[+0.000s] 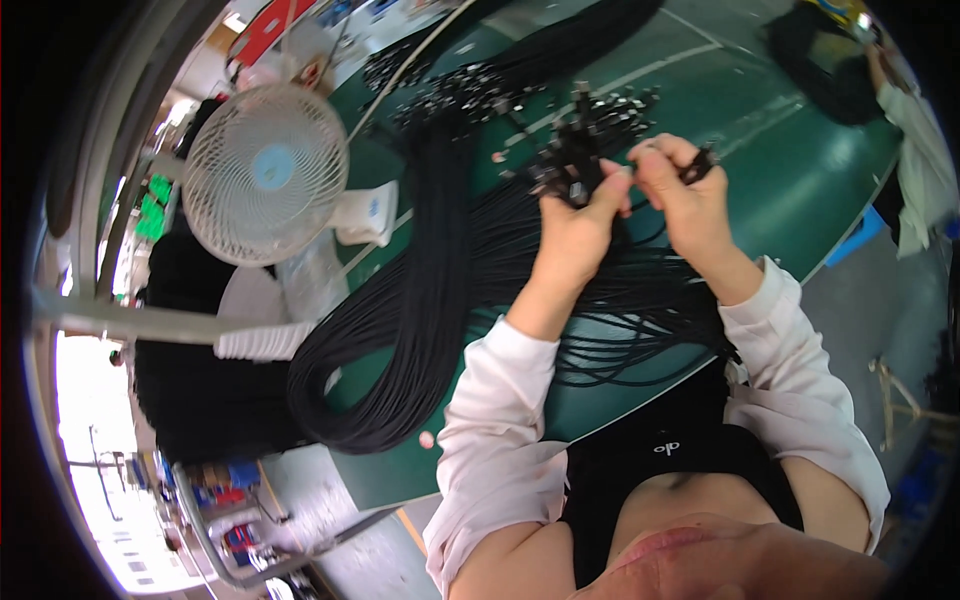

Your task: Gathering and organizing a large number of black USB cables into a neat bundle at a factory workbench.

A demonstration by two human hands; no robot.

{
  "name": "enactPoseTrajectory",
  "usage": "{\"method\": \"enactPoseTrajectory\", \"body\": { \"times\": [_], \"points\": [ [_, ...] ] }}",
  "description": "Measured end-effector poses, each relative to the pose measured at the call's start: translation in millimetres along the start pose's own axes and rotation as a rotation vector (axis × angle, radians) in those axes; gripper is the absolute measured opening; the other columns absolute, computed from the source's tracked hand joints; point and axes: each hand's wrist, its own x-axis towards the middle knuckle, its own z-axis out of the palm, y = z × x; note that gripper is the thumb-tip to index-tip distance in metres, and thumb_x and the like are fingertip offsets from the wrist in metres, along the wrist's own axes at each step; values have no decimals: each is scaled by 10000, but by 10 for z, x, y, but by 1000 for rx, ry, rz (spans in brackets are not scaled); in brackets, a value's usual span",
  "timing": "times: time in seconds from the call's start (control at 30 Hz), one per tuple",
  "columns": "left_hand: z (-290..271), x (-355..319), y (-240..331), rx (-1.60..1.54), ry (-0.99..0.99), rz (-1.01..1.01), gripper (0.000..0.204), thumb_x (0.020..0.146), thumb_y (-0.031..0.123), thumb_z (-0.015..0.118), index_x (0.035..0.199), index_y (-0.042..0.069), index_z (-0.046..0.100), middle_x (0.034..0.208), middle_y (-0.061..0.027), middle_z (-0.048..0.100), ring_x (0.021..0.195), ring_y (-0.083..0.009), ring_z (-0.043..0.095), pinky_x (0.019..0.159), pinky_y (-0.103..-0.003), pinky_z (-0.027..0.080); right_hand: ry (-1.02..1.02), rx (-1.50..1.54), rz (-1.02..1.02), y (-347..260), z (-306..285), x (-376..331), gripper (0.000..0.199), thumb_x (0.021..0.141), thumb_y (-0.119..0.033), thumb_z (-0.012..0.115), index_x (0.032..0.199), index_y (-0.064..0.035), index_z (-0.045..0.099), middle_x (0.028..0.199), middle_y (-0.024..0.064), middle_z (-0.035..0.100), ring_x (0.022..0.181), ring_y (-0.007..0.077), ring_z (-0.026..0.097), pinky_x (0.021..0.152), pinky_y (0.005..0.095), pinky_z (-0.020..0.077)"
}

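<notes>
Black cables with dark, shiny connector ends lie in thick bundles (pixel 395 340) across a green table (pixel 790 190). My left hand (pixel 578 235) is closed around a bunch of cable ends (pixel 572 182), with the connectors sticking out past the fingers. Close beside it, my right hand (pixel 692 205) is curled, and a few connector ends (pixel 702 162) show in its grip. The thumbs and fingertips of both hands almost meet. Loose cables run from the hands toward the table's near edge. What sits between the fingertips is too small to make out.
A white desk fan (pixel 268 175) stands at the left of the table. More connector ends (pixel 465 95) and cable bundles lie at the far side. Another person's pale sleeve (pixel 915 165) shows at the far right by a black coil (pixel 820 65). A metal post (pixel 130 315) runs at the left.
</notes>
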Motion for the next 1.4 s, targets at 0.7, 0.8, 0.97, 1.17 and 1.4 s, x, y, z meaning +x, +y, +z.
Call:
{"method": "enactPoseTrajectory", "body": {
  "times": [0.7,0.8,0.97,1.17,1.4],
  "points": [
    [7,14,106,-8,-117,-46,97,810,88,613,855,11,574,708,-15,532,652,-98,469,609,-240,384,-69,335,80,40,-49,28,300,837,-169,572,1024,57,511,698,57,562,628,133,552,591,251,452],
    [-22,5,139,78,-207,-92,95,824,112,601,876,37,574,696,-4,526,623,-91,460,592,-225,375,-105,362,63,-46,4,16,304,813,-110,614,1039,69,517,698,63,567,566,129,554,513,239,455],
    [-6,4,200,118,-309,-135,150,843,173,596,825,29,558,676,-8,528,590,-85,464,538,-220,378,-44,361,135,-63,-46,1,193,825,-139,613,881,40,568,709,51,583,553,112,543,502,226,446],
    [-20,13,99,40,-191,-41,178,841,172,598,847,-1,560,713,-35,551,577,-94,492,565,-234,415,-28,212,71,-29,-81,8,171,834,-166,607,854,2,583,711,11,570,650,59,496,573,194,391],
    [5,11,135,112,-249,-91,129,835,127,598,818,1,576,688,-37,564,586,-98,512,565,-227,417,97,231,1,-49,-105,62,213,836,-175,606,961,-3,597,698,-3,561,629,51,476,544,192,373]
  ]
}}
